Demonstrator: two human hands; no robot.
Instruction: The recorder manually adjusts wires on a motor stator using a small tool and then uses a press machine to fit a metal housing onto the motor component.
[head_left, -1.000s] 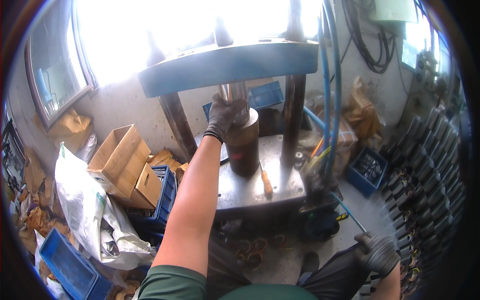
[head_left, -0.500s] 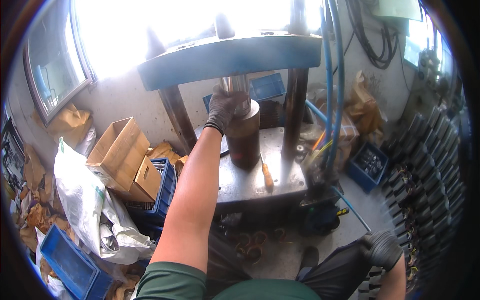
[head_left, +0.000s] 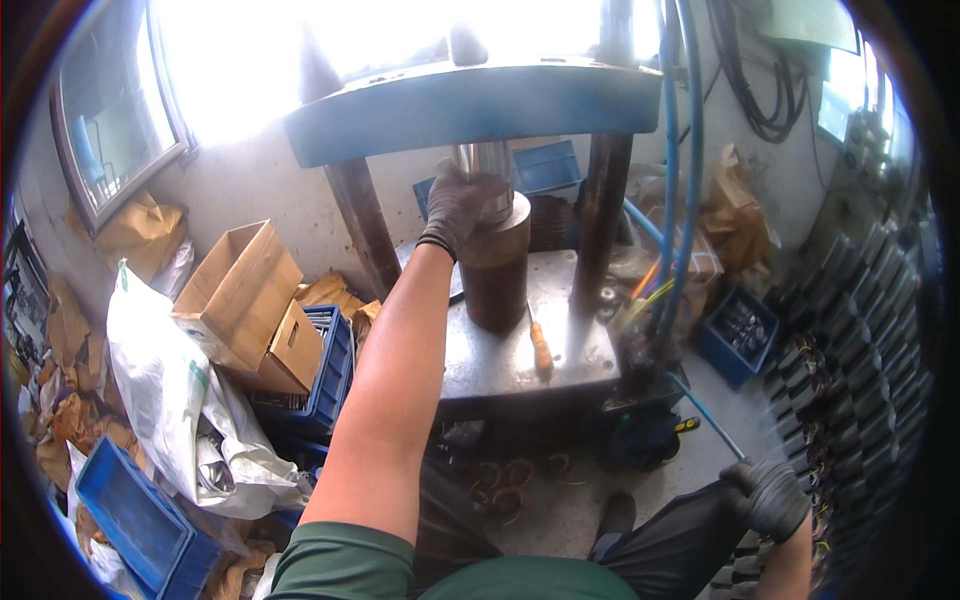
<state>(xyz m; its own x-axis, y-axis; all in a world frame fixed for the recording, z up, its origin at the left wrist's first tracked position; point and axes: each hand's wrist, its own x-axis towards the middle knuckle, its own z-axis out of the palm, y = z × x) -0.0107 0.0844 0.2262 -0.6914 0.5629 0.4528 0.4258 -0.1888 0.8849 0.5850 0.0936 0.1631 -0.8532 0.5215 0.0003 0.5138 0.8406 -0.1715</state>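
- Blue tray (head_left: 135, 515): far left, well below the fingers of the left hand (head_left: 458, 208).
- White sack (head_left: 160, 390): slumped, left of those fingers and lower.
- Open cardboard box (head_left: 240, 290): tilted, nearer to the same fingers, on their left.
- Blue crate (head_left: 330, 385): below and left of the fingers, partly under the box; metal pieces show inside.
- Left hand, dark-gloved: fingers closed around the shiny metal cylinder (head_left: 485, 157), thumb across its front; fingertips on the far side hidden.
- Blue crossbeam (head_left: 470, 112): directly above the left fingers; the shiny cylinder appears just beneath it.
- Metal plate (head_left: 480, 375): well below the left fingers.
- Dark cylindrical block (head_left: 495, 285): upright on the plate, just below the left fingers; the shiny cylinder stands at its pale top.
- Screwdriver (head_left: 541, 350): orange-handled, lying on the plate, below and right of the left fingers.
- Dark column (head_left: 604, 210): right of the left fingers.
- Blue hoses (head_left: 690, 150): farther right, well above the right fingers.
- Teal rod (head_left: 708, 415): slanting down to the right fingers.
- Blue bin (head_left: 740, 335): above the right fingers, holding metal parts.
- Right hand (head_left: 770, 498), gloved: fingers curled around the rod's lower end.
- Stacked metal parts (head_left: 855, 350): right of the right fingers and higher.
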